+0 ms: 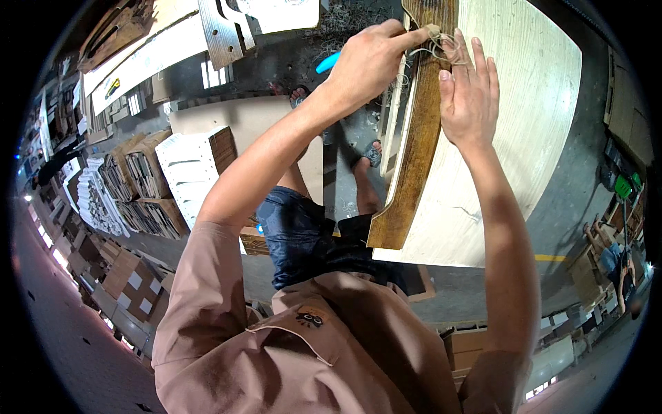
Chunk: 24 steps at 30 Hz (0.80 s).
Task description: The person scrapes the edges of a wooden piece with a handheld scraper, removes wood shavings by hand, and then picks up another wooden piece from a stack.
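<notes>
A dark brown wood-grain strip of board (418, 145) lies along the left edge of a large pale wood-grain panel (514, 138). My left hand (371, 61) is closed over the far end of the brown board. A bright blue handle (327, 63) sticks out behind that hand; the tool's other end is hidden. My right hand (471, 100) rests flat with fingers stretched, partly on the brown board and partly on the pale panel. Thin curled pale strips (436, 50) lie between the fingertips of both hands.
Curly shavings (341, 27) litter the floor beyond my left hand. White-edged boards (193, 162) and bundled pieces (145, 169) are stacked at left. A bench with pale panels (148, 62) stands far left. Another person (610, 259) is at the right edge.
</notes>
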Tool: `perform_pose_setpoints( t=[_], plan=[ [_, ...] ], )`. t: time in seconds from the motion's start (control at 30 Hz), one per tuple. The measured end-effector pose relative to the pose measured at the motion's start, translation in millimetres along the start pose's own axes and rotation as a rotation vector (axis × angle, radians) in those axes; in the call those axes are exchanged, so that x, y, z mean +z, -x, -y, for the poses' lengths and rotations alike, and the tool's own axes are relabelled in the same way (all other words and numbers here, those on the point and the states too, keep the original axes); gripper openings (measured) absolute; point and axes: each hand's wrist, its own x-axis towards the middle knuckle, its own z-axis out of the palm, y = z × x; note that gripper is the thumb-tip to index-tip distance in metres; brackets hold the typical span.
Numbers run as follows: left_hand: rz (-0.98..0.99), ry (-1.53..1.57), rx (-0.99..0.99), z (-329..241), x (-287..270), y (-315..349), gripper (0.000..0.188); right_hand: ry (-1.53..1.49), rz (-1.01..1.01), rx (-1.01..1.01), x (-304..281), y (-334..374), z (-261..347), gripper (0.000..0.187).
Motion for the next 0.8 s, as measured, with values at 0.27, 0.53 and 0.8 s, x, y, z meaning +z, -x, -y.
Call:
perform_pose_setpoints(
  t=[0.27,0.53,0.8],
  plan=[
    [-0.107,0.308,-0.176,17.5,11.7,-13.4,0.059,-0.020,-0.045,-0.047,0.5,-5.1,0.4,0.054],
    [0.163,0.291,-0.041,-11.5,5.2,68.0,0.063,-0.039,0.030,0.010,-21.7,-4.0,15.0,0.054],
    [0.573,0.164,0.141,-57.7,-23.8,173.2,0.068,-0.149,0.030,-0.015,-19.1,-4.5,12.0,0.053]
  ],
)
